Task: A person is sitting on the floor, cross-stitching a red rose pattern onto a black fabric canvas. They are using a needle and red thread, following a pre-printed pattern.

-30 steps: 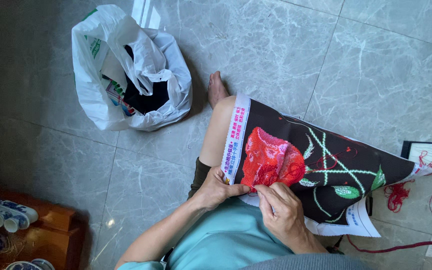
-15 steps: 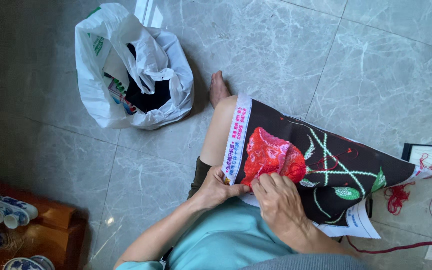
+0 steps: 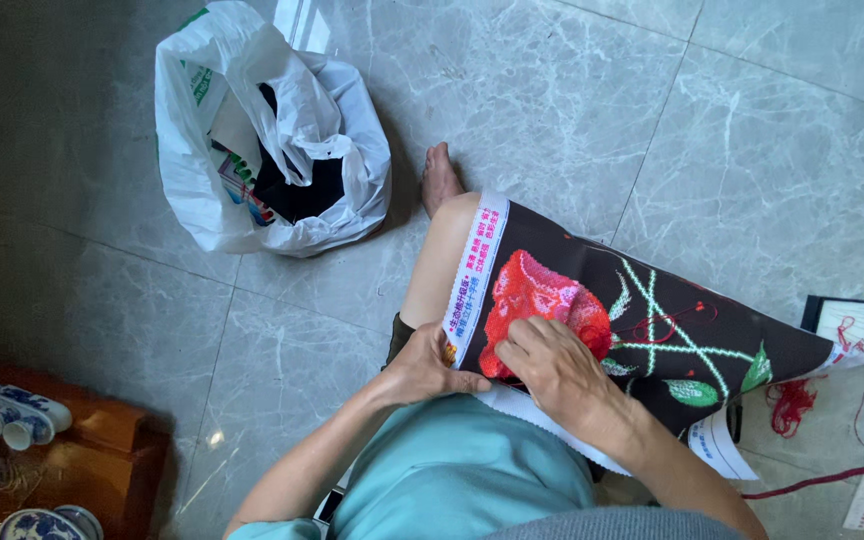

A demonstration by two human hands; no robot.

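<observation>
A dark embroidery cloth (image 3: 672,330) with a stitched red flower (image 3: 542,300) and green stems lies draped over the seated person's bare knee, its white printed border (image 3: 474,270) toward the left. The left hand (image 3: 427,365) is closed on the cloth's near left edge, thumb on top and fingers curled under the fabric, pinching it. The right hand (image 3: 557,370) rests on the cloth just below the red flower, fingers bent together with the tips pressed onto the stitched area; whether it pinches a needle cannot be told. On the grey tiled floor (image 3: 652,100) a white plastic bag (image 3: 262,140) stands open, well apart, and red thread (image 3: 792,405) lies near the cloth's right end.
</observation>
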